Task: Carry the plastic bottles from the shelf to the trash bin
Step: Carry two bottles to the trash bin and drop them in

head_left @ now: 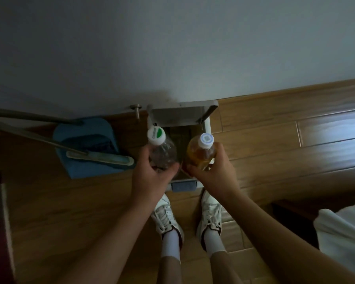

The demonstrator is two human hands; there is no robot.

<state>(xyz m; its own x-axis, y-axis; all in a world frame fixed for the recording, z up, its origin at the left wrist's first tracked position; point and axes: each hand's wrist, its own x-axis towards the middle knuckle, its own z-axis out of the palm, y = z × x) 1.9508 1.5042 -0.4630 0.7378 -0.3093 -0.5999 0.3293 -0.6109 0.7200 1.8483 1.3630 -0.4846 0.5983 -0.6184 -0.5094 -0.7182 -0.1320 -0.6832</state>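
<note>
My left hand (152,173) grips a clear plastic bottle (162,150) with a white and green cap. In my right hand (211,169) is a plastic bottle of amber liquid (201,153) with a white cap. Both bottles are upright and hover directly over a white pedal trash bin (206,124) that stands against the wall. The bin's lid (178,113) is raised and the dark inside shows between the bottles. The shelf is out of view.
A blue dustpan (84,144) with a broom head and two long handles lies left of the bin. A metal door stop (136,108) sits by the wall. My two white shoes (166,216) stand on the wooden floor just before the bin's pedal (183,186).
</note>
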